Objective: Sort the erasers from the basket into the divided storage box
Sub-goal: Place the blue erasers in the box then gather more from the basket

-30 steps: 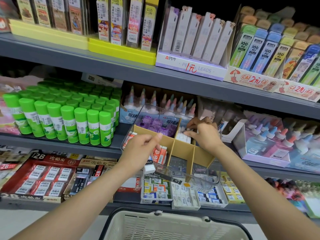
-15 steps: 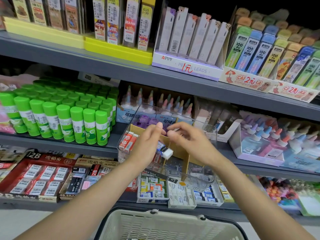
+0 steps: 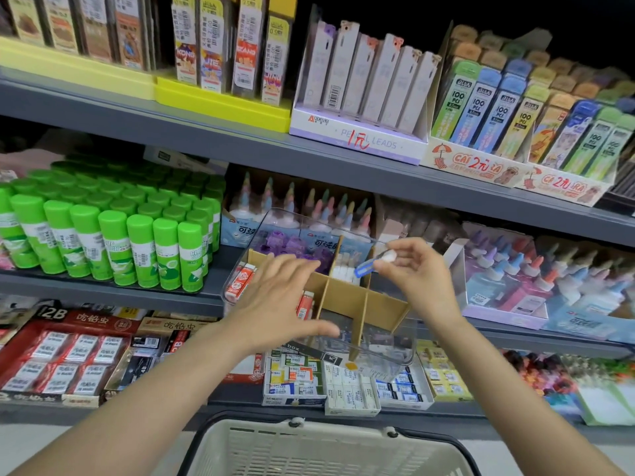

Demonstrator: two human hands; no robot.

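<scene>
Sorting partly done. Clear divided storage box point(image 3: 395, 352) on shelf edge, cardboard dividers inside: red-sleeved erasers point(image 3: 240, 281) in left compartments, purple items in rear-left compartment, white erasers point(image 3: 345, 271) in rear-middle compartment; near-right compartments look sparse. Basket point(image 3: 323, 448) below, contents not visible, so remaining count unknown.

Right hand point(image 3: 417, 269) pinches blue-sleeved white eraser point(image 3: 374, 262) at fingertips, above rear-middle compartment. Eraser long axis tilted, white end up-right, sleeved end down-left toward box.

Left hand point(image 3: 278, 300) holds nothing, fingers spread, hovers over left compartments.
</scene>
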